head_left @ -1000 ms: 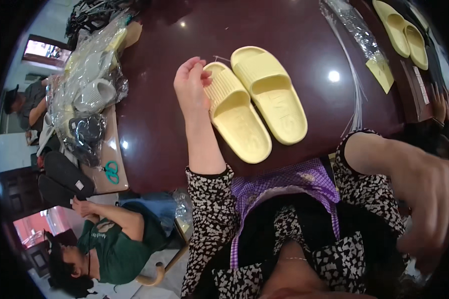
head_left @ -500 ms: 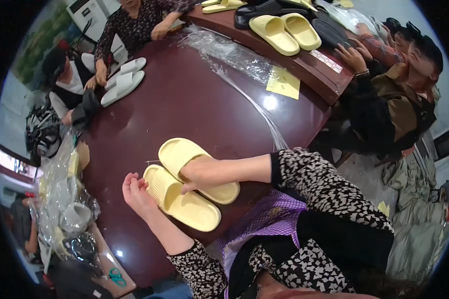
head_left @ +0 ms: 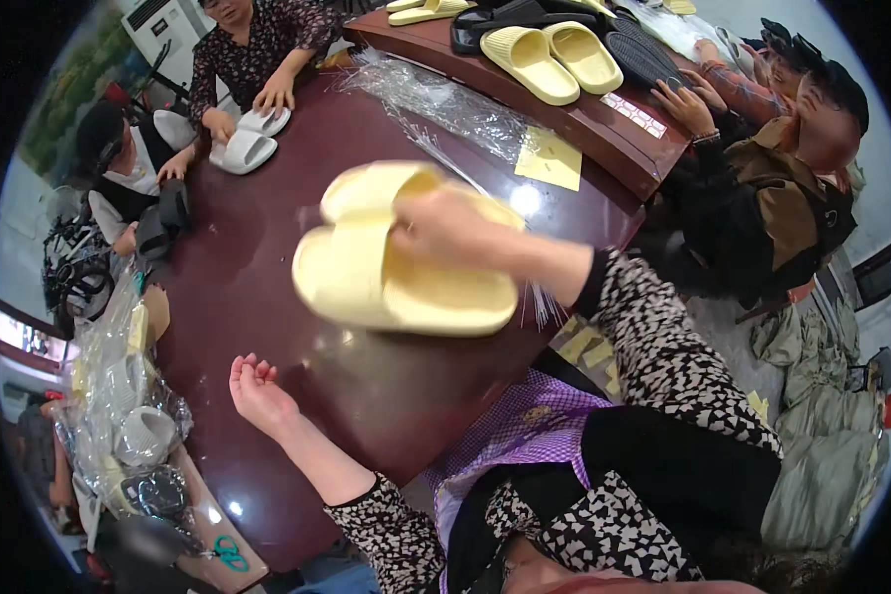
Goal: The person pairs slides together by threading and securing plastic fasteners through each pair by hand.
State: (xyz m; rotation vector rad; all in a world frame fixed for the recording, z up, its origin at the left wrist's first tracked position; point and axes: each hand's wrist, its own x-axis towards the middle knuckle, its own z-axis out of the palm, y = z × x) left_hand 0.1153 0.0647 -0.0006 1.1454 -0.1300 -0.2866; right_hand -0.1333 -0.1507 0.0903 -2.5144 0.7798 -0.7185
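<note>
"yellow slides (head_left: 361, 272): where is the pair?"

"in the right grip (head_left: 445, 230), side by side, toes pointing left of it, seemingly clear of the counter (head_left: 233, 287) below."

"how is that grip set?"

"clamped on both, by the inner edges of the straps, though blur hides the exact finger hold."

"and the left grip (head_left: 263, 398)?"

"holding nothing, fingers loosely curled, well apart from the slides, nearer the body than the right grip."

"so what's done?"

"i'd judge the pairing and lifting done. setting down isn't, and no wrapping shows around them."

"anything close?"

"clear wrap (head_left: 455, 109) and a yellow sheet (head_left: 549, 158) beyond the right grip, another yellow pair (head_left: 533, 64) farther past it, bagged slides (head_left: 145, 436) left of the left grip."
</note>
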